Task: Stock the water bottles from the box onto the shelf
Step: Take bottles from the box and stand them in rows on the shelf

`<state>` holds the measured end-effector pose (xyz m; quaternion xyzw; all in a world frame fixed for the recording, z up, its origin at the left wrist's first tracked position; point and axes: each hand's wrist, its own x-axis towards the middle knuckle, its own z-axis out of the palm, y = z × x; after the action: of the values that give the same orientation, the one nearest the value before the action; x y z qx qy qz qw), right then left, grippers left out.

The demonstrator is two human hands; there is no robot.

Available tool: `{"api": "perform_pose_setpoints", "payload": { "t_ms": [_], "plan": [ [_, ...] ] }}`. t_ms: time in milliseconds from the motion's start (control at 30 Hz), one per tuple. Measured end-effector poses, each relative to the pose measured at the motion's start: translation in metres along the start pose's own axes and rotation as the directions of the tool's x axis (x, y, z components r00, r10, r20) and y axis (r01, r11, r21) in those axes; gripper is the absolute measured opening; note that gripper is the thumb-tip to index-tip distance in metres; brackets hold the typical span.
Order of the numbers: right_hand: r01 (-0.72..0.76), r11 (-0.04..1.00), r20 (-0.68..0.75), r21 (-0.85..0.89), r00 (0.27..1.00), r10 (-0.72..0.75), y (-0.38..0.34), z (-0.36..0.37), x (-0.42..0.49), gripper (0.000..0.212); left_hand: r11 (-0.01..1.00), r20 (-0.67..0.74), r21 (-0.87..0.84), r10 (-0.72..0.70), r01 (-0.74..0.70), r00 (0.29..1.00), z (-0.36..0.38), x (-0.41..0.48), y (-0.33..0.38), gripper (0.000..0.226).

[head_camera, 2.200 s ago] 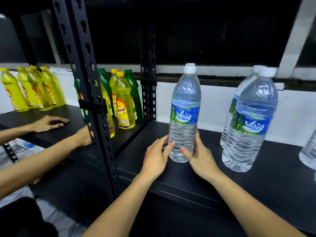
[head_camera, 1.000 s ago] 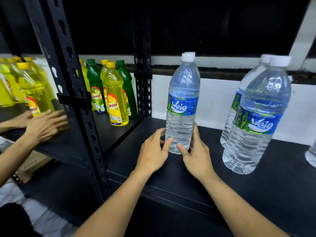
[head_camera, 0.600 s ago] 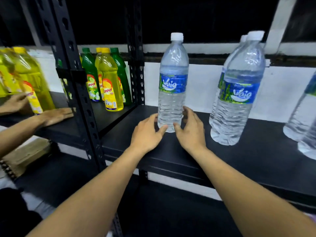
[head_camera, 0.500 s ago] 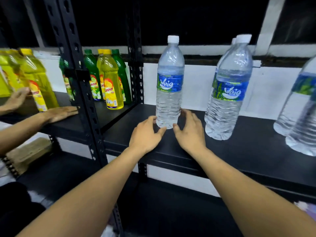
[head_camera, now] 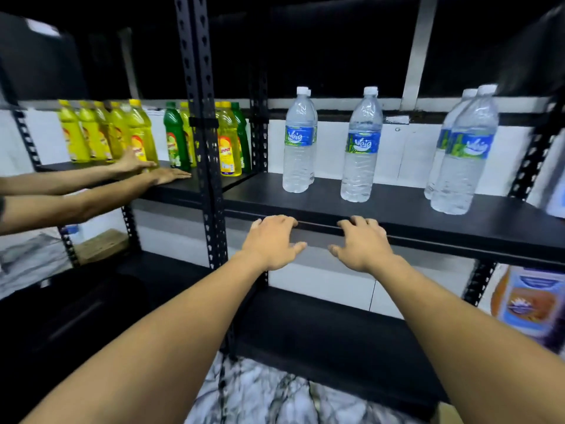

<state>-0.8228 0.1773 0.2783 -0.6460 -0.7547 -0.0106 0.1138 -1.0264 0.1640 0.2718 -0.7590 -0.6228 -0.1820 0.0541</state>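
Note:
Clear water bottles with blue labels stand upright on the black shelf [head_camera: 397, 215]. The left bottle [head_camera: 298, 142] has another right behind it. A second pair [head_camera: 362, 145] stands in the middle and a third pair [head_camera: 466, 151] at the right. My left hand [head_camera: 272, 241] and my right hand [head_camera: 362, 243] hover at the shelf's front edge, fingers spread, holding nothing, well in front of the bottles. The box is not in view.
A black perforated upright post [head_camera: 203, 133] divides the shelving. Yellow and green bottles [head_camera: 227, 142] fill the left bay, where another person's hands [head_camera: 146, 169] rest. A lower black shelf [head_camera: 321, 335] sits below, and an orange-and-blue package [head_camera: 529, 304] at the right edge.
Both my hands have let go of the left water bottle and drawn back to the shelf's front edge. The view has pulled back, showing more of the shelf and the floor.

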Motion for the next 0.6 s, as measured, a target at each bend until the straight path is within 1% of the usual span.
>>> {"api": "perform_pose_setpoints", "payload": {
  "t_ms": [100, 200, 300, 367, 467, 533, 600],
  "plan": [
    [-0.010, 0.999, 0.056, -0.033, 0.998, 0.012, 0.000, -0.004, -0.064, 0.074, 0.998, 0.018, 0.063, 0.003, -0.004, 1.000, -0.010, -0.056, 0.016, 0.064],
    [0.003, 1.000, 0.029, -0.025, 1.000, -0.003, 0.004, -0.007, -0.112, 0.074, 0.996, 0.019, 0.093, 0.006, -0.008, 1.000, -0.016, -0.095, 0.036, 0.066],
    [0.008, 0.999, 0.035, -0.035, 0.999, -0.007, 0.010, -0.014, -0.132, 0.078, 0.994, 0.049, 0.105, 0.009, -0.014, 0.999, -0.022, -0.107, 0.055, 0.069],
    [-0.010, 0.999, 0.068, -0.040, 0.998, 0.013, 0.015, -0.032, -0.133, 0.086, 0.996, 0.091, 0.092, 0.003, -0.011, 0.996, -0.036, -0.101, 0.069, 0.070],
    [-0.048, 0.996, 0.115, -0.079, 0.992, 0.057, 0.022, -0.090, -0.124, 0.096, 0.994, 0.165, 0.110, -0.005, -0.013, 0.986, -0.085, -0.075, 0.088, 0.076],
    [-0.063, 0.994, 0.167, -0.092, 0.983, 0.078, 0.024, -0.147, -0.110, 0.098, 0.990, 0.204, 0.143, -0.027, -0.003, 0.979, -0.134, -0.048, 0.100, 0.080],
    [-0.070, 0.995, 0.209, -0.068, 0.974, 0.083, 0.021, -0.207, -0.092, 0.097, 0.986, 0.219, 0.166, -0.039, 0.002, 0.975, -0.185, -0.018, 0.110, 0.079]
  ]
}}
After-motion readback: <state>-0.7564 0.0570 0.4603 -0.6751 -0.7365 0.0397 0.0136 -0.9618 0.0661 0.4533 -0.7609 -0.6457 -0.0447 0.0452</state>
